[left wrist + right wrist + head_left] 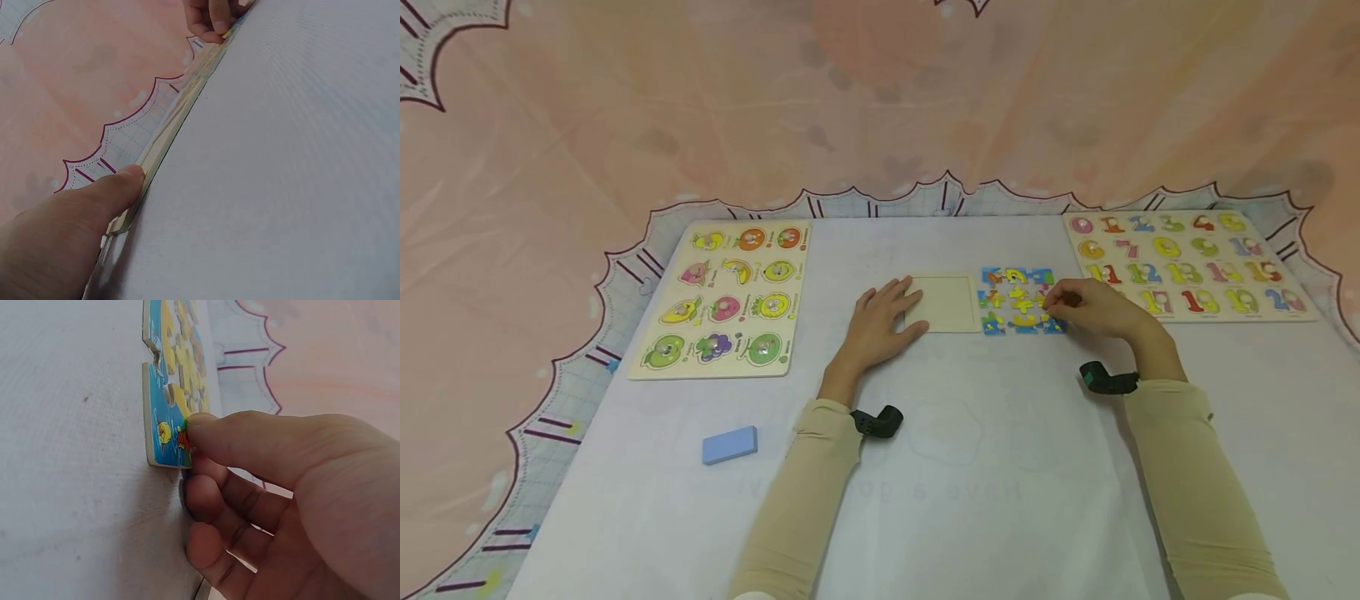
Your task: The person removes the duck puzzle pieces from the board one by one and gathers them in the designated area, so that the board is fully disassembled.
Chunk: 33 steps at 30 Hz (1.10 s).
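A shallow, pale wooden puzzle tray [947, 304] lies on the white table. My left hand [880, 325] rests at its left end, fingers spread and mostly straight; its thumb [122, 187] touches the near edge. Just right of the tray, colourful jigsaw pieces [1017, 300] in blue and yellow lie in rows with small gaps. At the right side of these rows, my right hand [1093, 308] pinches a puzzle piece at its edge between thumb and index finger, the other fingers curled beneath. The thumb hides much of that piece. A blue corner piece [164, 434] lies beside the thumb.
A fruit puzzle board [718, 300] lies at the left. The number puzzle board [1195, 312] is at the back right, just beyond my right hand. Nearer, at the left, there is a blue block [730, 446]. A scalloped cloth border [880, 204] lines the table's far edge.
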### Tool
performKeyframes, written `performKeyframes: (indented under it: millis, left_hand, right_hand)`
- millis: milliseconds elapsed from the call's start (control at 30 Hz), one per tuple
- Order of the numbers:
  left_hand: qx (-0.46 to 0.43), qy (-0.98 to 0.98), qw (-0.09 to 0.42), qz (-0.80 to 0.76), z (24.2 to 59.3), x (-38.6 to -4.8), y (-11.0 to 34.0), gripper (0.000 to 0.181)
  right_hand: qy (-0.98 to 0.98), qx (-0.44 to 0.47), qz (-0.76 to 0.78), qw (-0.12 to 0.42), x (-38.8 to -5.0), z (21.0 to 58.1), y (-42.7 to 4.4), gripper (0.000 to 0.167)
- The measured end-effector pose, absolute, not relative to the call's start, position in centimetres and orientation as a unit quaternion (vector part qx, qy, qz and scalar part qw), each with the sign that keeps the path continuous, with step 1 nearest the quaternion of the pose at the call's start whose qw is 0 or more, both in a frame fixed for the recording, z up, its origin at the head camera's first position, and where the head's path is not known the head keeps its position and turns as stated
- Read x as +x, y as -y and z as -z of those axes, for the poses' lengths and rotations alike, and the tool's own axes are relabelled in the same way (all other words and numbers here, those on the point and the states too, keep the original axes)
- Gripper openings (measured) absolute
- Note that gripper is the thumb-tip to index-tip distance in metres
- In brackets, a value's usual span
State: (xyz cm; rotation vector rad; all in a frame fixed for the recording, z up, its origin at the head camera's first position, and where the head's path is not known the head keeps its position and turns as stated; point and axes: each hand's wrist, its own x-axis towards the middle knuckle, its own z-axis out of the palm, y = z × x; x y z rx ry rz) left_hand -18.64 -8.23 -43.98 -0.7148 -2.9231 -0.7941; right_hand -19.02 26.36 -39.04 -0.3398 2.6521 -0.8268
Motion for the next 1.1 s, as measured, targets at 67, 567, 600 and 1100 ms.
performKeyframes:
  millis: [67, 567, 600, 1100]
  left_hand:
    - [-0.23, 0.939, 0.016, 0.255, 44.0, -18.67, 8.27, 0.058]
    - [-0.228, 0.939, 0.015, 0.256, 43.87, -18.65, 8.37, 0.058]
    - [-0.228, 0.939, 0.015, 0.258, 43.88, -18.65, 8.37, 0.058]
    - [-0.228, 0.939, 0.013, 0.258, 43.97, -18.61, 8.3, 0.057]
  right_hand:
    - [-0.935, -0.119, 0.29, 0.169, -19.02, 39.03, -26.31, 0.019]
    - [-0.931, -0.12, 0.302, 0.169, -19.18, 39.13, -26.17, 0.019]
    - [-0.931, -0.12, 0.302, 0.169, -19.2, 39.15, -26.18, 0.019]
    - [-0.929, -0.122, 0.308, 0.164, -19.22, 39.44, -26.27, 0.017]
